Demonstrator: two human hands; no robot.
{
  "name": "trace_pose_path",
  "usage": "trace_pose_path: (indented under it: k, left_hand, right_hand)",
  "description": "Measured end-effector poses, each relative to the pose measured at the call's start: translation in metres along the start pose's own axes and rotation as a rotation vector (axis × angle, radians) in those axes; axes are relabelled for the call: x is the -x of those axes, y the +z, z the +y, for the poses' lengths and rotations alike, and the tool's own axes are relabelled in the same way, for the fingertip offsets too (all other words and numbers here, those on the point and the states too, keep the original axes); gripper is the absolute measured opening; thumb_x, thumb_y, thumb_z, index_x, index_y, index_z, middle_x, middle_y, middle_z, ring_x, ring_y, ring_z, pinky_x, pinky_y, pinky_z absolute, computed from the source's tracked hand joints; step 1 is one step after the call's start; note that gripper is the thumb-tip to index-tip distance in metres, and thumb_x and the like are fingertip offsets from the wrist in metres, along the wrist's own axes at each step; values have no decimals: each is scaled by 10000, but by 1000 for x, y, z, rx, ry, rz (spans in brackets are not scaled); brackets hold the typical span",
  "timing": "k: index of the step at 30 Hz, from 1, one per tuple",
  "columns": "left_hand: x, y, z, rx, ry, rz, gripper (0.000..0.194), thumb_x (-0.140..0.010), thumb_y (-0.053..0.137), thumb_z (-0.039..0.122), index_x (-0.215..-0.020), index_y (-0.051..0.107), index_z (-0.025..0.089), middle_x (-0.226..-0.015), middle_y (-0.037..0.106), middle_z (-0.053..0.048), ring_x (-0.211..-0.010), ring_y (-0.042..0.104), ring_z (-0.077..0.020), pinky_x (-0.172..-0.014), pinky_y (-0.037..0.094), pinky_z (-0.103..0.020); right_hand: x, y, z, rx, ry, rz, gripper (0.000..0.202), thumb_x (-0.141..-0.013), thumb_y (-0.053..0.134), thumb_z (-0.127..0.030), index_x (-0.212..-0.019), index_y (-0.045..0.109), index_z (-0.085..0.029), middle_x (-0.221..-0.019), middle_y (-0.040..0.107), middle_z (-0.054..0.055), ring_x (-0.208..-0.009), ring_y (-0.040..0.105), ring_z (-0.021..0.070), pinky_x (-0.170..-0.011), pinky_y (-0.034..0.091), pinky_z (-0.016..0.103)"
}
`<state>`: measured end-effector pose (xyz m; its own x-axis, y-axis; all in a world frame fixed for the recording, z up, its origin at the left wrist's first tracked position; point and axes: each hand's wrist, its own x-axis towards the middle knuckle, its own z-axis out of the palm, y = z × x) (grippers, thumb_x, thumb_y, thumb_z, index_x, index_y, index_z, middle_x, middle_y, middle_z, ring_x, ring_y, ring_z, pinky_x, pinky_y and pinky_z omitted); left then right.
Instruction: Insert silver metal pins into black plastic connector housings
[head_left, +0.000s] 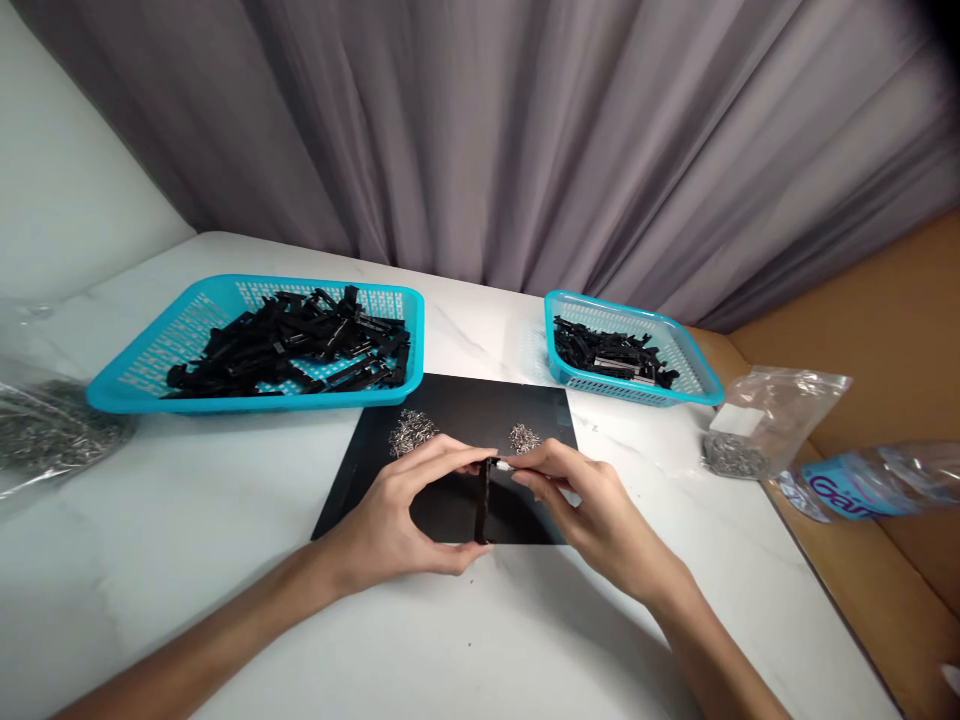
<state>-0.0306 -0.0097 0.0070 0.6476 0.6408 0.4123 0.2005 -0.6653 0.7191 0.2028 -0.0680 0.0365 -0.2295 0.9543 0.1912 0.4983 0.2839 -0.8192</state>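
Risk: I judge the small silver pin (504, 466) could slip from my right fingertips and vanish among the loose pieces on the black mat (450, 400), since my pinch on it is only at the tips.
Second risk: black clip (482, 500) stands on end, so a sideways push from either hand could tip it flat.
Left hand (397, 515): I have it curled around the clip, thumb low near the base and forefinger at the top, closed on it rather than spread.
Right hand (592, 510): fingers pressed together, pinching the pin against the clip's upper end.
Clip position: upright on the mat's near edge, between both hands, at the middle of the white table (225, 560).
Nearby: two small piles of silver pins (411, 430) on the mat; a large blue basket (187, 330) and a smaller one (675, 350) of black clips beyond it.
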Motion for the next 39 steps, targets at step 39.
trace_pose_path:
  k: [39]
  left_hand:
    - [-6,-92,-4,-608,-105,294,194,-1019,519,327,-897,630,225,-793,633,-9,-806,606,-205,-826,451,-362]
  right_hand:
    - [-47,-77,72,663,7,694,468,-1002,424,-592,-978,646,-180,-904,679,159,-898,594,341,-822,485,492]
